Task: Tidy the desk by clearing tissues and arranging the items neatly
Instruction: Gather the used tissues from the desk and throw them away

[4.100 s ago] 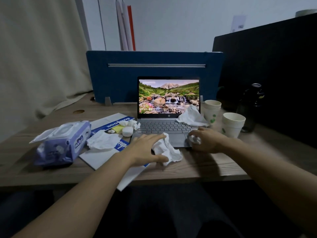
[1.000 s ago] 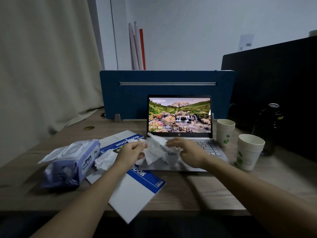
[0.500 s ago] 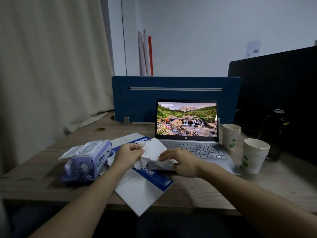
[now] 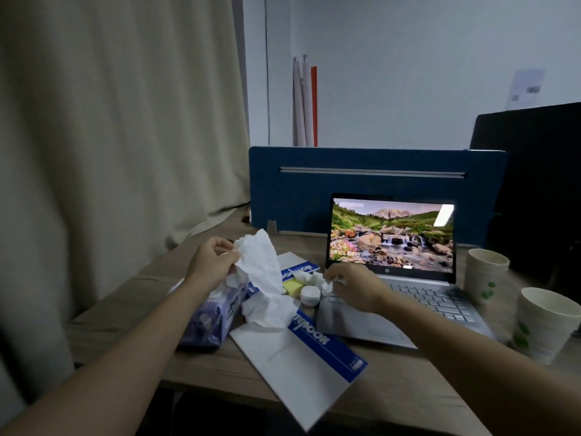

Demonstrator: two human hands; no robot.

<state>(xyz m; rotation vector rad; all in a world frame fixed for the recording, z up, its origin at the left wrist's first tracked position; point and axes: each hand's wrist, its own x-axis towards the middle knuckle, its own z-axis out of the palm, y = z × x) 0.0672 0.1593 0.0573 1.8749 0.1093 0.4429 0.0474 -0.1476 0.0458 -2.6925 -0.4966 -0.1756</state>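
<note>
My left hand (image 4: pixel 212 264) grips a bunch of crumpled white tissues (image 4: pixel 261 265) and holds it up above the purple wet-wipe pack (image 4: pixel 210 319). Another crumpled tissue (image 4: pixel 267 309) lies on the white and blue booklet (image 4: pixel 301 366). My right hand (image 4: pixel 355 287) pinches a small tissue (image 4: pixel 317 281) beside the left edge of the open laptop (image 4: pixel 393 278). A small white round container (image 4: pixel 309 295) and a yellow sticky-note pad (image 4: pixel 292 286) sit just left of that hand.
Two stacks of paper cups (image 4: pixel 485 275) (image 4: pixel 547 325) stand right of the laptop. A blue divider (image 4: pixel 374 184) runs behind it, a dark panel at the right. A beige curtain (image 4: pixel 110 136) hangs at the left. The wooden desk (image 4: pixel 408 388) ends near me.
My left hand has lifted the tissue bunch up and left, over the wipe pack. My right hand has let go of it and moved to the small tissue by the laptop's left edge.
</note>
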